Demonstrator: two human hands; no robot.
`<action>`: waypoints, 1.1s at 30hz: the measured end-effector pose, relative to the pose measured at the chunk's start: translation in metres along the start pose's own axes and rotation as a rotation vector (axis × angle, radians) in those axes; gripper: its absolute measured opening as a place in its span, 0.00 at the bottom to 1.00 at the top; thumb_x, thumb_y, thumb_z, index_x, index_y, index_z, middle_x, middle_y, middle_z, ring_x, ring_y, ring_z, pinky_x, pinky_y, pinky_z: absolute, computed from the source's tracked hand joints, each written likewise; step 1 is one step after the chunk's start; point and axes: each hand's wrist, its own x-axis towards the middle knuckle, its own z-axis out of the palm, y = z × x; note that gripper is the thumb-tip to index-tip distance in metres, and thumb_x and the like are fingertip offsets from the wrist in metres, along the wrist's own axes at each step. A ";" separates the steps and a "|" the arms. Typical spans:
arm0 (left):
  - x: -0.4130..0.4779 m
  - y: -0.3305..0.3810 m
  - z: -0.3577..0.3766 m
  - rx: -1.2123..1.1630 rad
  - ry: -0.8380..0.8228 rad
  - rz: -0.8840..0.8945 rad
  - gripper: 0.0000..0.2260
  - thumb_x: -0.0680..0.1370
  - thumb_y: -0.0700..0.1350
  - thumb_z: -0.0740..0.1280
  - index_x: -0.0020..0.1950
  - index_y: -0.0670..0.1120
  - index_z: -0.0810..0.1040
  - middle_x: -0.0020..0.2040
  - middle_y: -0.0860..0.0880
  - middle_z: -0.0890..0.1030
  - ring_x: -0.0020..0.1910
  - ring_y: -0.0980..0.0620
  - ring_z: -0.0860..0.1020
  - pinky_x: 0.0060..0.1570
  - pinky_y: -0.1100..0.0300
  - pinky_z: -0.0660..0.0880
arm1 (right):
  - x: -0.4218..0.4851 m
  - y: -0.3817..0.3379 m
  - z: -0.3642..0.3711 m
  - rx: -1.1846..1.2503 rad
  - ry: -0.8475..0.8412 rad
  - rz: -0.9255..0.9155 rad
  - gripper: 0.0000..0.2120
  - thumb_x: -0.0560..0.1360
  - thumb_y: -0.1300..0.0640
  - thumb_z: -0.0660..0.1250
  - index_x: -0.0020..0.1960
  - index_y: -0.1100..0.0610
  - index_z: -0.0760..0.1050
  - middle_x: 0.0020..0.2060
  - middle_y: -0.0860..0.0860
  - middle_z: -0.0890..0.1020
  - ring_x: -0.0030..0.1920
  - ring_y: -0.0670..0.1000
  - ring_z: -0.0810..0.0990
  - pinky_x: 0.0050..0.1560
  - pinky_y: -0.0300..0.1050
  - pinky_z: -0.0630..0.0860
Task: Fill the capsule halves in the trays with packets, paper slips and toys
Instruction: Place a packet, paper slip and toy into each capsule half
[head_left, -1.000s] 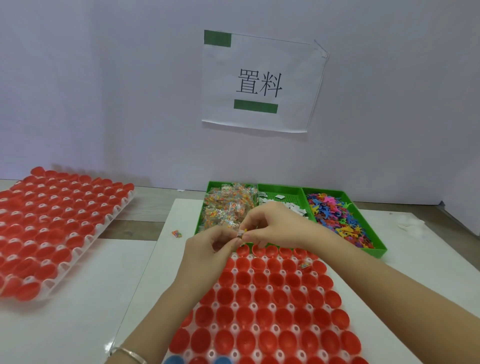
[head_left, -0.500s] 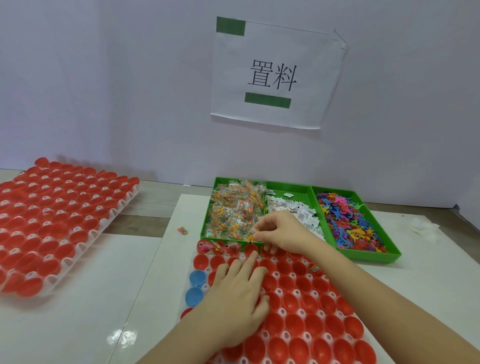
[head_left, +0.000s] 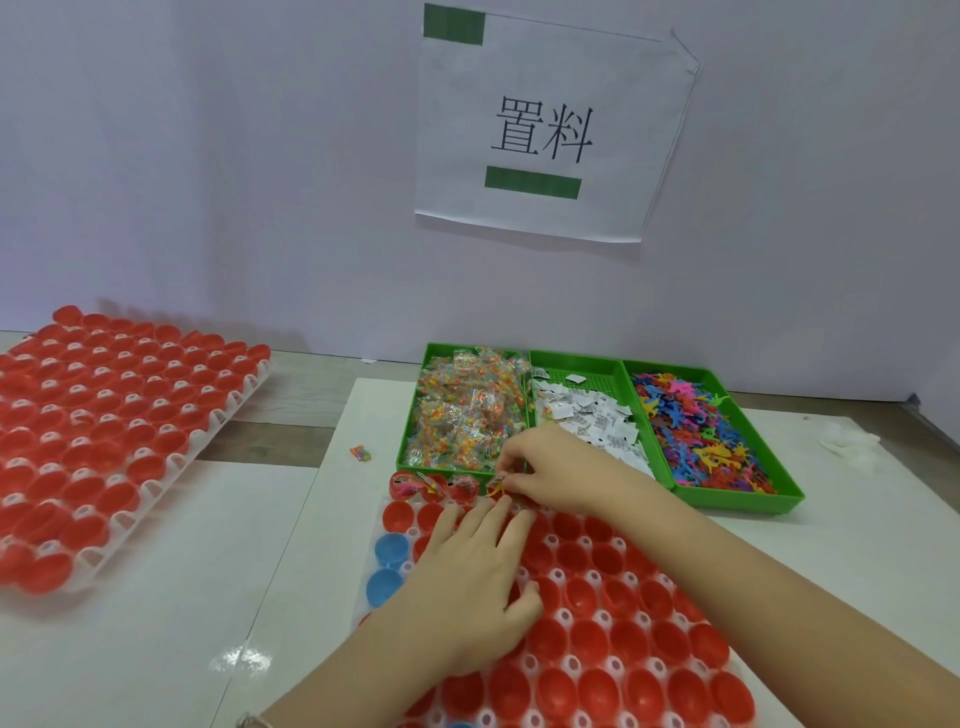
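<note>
Centre frame: my left hand (head_left: 467, 577) lies flat on glossy red capsule halves (head_left: 597, 603); my right hand (head_left: 550, 467) pinches a small orange toy (head_left: 496, 488).

The light was bright, soft and even, seemingly from overhead. One glare patch shone on the glossy white table (head_left: 241, 660). Faint shadows lay on the wall (head_left: 208, 182) behind the left tray (head_left: 130, 415) and beneath the paper sign (head_left: 545, 130). Wide-angle bending curved the edges, and the left tray's near corner looked smeared.
</note>
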 end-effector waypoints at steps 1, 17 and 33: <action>0.000 0.000 -0.001 0.005 0.009 0.004 0.30 0.79 0.56 0.50 0.79 0.49 0.50 0.79 0.49 0.53 0.77 0.54 0.49 0.73 0.55 0.39 | 0.001 -0.002 -0.001 -0.038 -0.007 -0.006 0.09 0.78 0.58 0.63 0.55 0.57 0.79 0.51 0.52 0.83 0.53 0.51 0.79 0.52 0.44 0.73; 0.004 0.004 -0.004 0.140 0.064 0.033 0.34 0.73 0.60 0.47 0.76 0.45 0.56 0.70 0.49 0.67 0.70 0.51 0.61 0.70 0.55 0.49 | 0.014 -0.029 -0.005 -0.478 -0.129 -0.050 0.08 0.74 0.61 0.63 0.51 0.60 0.78 0.42 0.54 0.77 0.44 0.54 0.78 0.36 0.44 0.73; 0.005 0.007 -0.002 0.168 0.091 0.030 0.37 0.71 0.61 0.41 0.77 0.47 0.55 0.68 0.49 0.68 0.68 0.50 0.62 0.72 0.52 0.48 | 0.020 -0.029 -0.003 -0.330 -0.134 -0.012 0.10 0.74 0.65 0.65 0.53 0.58 0.80 0.46 0.53 0.81 0.47 0.54 0.80 0.31 0.40 0.69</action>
